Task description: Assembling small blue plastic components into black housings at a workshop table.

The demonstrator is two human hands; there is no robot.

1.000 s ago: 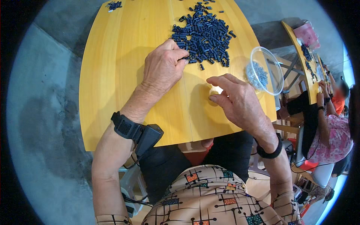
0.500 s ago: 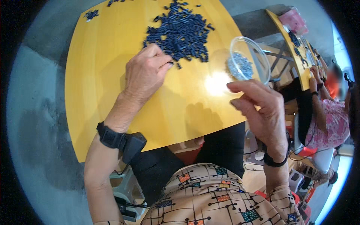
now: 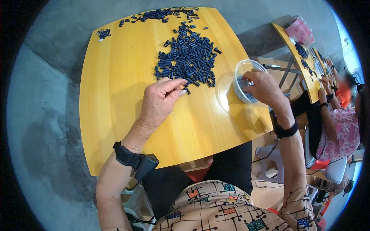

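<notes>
A heap of small black cylindrical pieces (image 3: pixel 189 57) lies on the yellow table (image 3: pixel 123 84). At its near left edge, my left hand (image 3: pixel 160 100) pinches one small black piece (image 3: pixel 187 91) between thumb and fingertips. To the right stands a round clear plastic tub (image 3: pixel 236 86) holding many small silvery metal pieces (image 3: pixel 250 97). My right hand (image 3: pixel 265 86) reaches over the tub's rim, its fingertips down inside and drawn together at the metal pieces. What those fingers grip is too small and partly hidden to make out.
More black pieces (image 3: pixel 154 15) lie along the table's far edge, with a small separate cluster (image 3: pixel 103 34) at the far left. Another table (image 3: pixel 308 77) stands at the right, where people sit working near a pink basket (image 3: pixel 300 31). A pale stool (image 3: pixel 269 163) is below the table's right corner.
My right hand has gone from beside the tub into it, its fingers closing. The view has shifted, showing more of the table's far edge. My left hand stays by the heap, still pinching.
</notes>
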